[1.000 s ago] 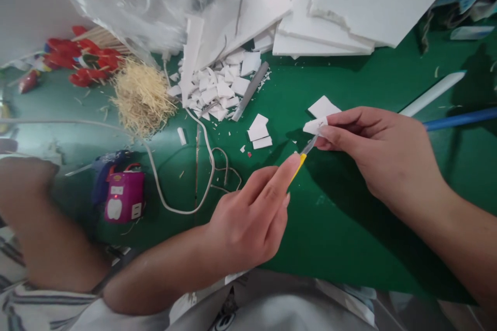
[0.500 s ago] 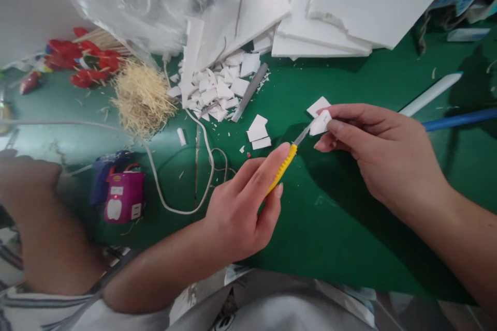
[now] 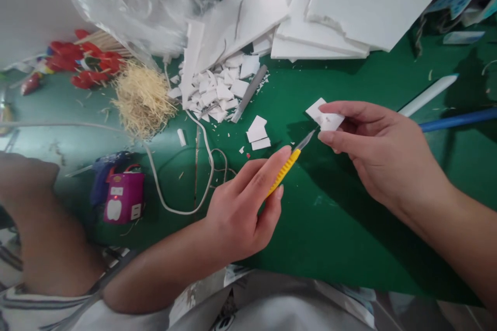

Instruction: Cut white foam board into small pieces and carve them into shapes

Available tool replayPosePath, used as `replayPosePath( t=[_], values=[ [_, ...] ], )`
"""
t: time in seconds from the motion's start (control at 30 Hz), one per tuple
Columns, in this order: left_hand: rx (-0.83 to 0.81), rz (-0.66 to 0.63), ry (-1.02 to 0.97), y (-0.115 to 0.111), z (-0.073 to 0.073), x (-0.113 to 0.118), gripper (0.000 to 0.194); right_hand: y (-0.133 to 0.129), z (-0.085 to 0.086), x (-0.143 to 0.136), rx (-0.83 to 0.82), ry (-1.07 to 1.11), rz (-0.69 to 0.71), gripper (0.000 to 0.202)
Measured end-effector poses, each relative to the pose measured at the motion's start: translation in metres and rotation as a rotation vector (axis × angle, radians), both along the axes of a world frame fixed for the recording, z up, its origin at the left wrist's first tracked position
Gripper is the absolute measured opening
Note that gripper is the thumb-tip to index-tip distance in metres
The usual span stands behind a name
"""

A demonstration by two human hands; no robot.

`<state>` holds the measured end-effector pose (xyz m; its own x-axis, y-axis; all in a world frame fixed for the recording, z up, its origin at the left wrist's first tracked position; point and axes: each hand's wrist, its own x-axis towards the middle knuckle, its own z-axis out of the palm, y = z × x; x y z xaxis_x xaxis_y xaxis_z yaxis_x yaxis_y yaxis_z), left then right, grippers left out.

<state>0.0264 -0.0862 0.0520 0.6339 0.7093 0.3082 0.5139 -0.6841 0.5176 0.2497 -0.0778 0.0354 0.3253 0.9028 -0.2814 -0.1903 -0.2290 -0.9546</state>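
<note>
Left hand (image 3: 243, 212): fingers clamped on yellow knife (image 3: 285, 169), blade (image 3: 306, 140) tip just beside the held piece, can't tell if touching. Right hand (image 3: 388, 150): white foam piece (image 3: 331, 122) pinched between thumb and fingertips, over green table (image 3: 310, 238). Second white piece (image 3: 313, 108) just beyond, small offcuts (image 3: 258, 132) near

Clear plastic bag (image 3: 145, 13) sits behind straw heap (image 3: 142, 99) on green table (image 3: 330, 248), red things (image 3: 87, 80) left of straw, purple box (image 3: 127, 194) beside white cord (image 3: 185, 212), blue stick (image 3: 462, 119) at right.
</note>
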Motion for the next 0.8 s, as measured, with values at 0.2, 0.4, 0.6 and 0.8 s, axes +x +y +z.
replayPosePath(
  t=[0.2,0.4,0.6,0.8],
  values=[
    [-0.013,0.014,-0.005,-0.0003,0.0015,-0.0001,0.048,-0.0023,-0.0001,-0.0017,-0.023,-0.099,-0.016,0.027],
    [-0.006,0.019,-0.006,0.0007,0.0001,-0.0002,0.047,-0.0039,0.0036,-0.0010,-0.040,-0.162,0.001,0.030],
    [-0.002,0.030,0.011,0.0000,0.0012,-0.0001,0.047,-0.0048,0.0027,-0.0016,-0.040,-0.124,-0.004,0.025],
    [-0.042,0.035,-0.025,-0.0010,0.0027,-0.0010,0.050,-0.0018,0.0058,-0.0038,0.029,0.164,0.080,0.025]
  ],
)
